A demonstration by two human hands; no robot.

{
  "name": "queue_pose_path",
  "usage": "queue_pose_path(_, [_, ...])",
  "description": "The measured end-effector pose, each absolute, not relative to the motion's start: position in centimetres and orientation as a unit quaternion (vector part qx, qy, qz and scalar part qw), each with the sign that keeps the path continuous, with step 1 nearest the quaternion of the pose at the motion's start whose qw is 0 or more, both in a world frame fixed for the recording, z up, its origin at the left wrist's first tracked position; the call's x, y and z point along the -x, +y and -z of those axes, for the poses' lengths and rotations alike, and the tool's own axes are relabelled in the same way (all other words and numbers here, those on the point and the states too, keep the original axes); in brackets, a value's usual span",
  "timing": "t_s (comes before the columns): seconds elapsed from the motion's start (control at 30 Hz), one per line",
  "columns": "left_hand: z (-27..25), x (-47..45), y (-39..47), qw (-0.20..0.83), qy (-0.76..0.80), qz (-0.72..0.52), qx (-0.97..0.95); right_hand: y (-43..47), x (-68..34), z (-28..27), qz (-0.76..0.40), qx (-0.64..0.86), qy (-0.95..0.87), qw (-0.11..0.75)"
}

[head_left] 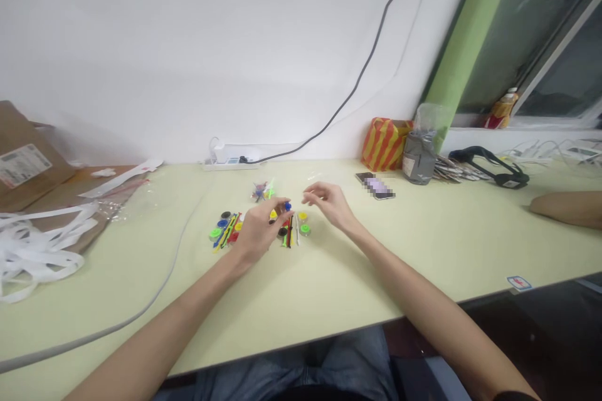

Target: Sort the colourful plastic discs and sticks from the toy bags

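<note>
My left hand [261, 224] pinches a small blue round piece [288, 206] between thumb and fingers, a little above the table. To its right, my right hand [328, 202] hovers with bent fingers apart and nothing visible in them. Below the hands are small round pieces, among them a green one [305, 230], a yellow one [303, 217] and a black one [226, 215]. Thin coloured strips [226, 232] lie side by side at the left, and more strips [290, 235] lie under my left fingertips. My left hand hides some of the pieces. Behind it sits a small heap of coloured bits [263, 190].
A power strip [230, 163] with a dark cable stands against the wall. At left are a cardboard box [28, 156], white straps [42, 244] and a grey cable [160, 291]. At right lie a phone [375, 186], a striped bag [383, 144], a black headband [489, 166] and another person's arm [569, 208].
</note>
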State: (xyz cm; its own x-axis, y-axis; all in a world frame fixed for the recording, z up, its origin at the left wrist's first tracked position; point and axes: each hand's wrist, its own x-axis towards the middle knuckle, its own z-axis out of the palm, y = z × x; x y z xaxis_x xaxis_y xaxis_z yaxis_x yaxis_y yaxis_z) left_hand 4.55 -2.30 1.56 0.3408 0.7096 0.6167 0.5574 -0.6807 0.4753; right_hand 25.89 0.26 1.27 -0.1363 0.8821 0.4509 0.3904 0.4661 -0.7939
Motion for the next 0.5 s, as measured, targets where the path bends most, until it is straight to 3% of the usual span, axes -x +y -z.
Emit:
queue_pose_path(0.1, [-1.6,-4.4,-2.4,0.039,0.374,-0.405,-0.833,1.5,-29.4,-0.2,-0.112,0.627,-0.691,0.341])
queue_pose_path(0.23, [-1.4,-4.5,-2.5,0.003,0.353,-0.37,-0.859,2.0,-31.0,1.1,-0.128,0.642,-0.724,0.219])
queue_pose_path(0.3, [-1.3,-4.6,-2.5,0.006,0.355,-0.369,-0.859,1.9,-30.2,1.2,-0.134,0.617,-0.736,0.243])
queue_pose_path(0.37, [-1.1,-4.6,-2.4,0.015,0.361,-0.371,-0.855,1.6,-29.0,0.7,-0.172,0.579,-0.729,0.322])
queue_pose_path(0.5, [-0.6,-4.5,-2.1,0.057,0.38,-0.383,-0.84,0.3,-26.5,-0.8,-0.391,0.439,-0.643,0.491])
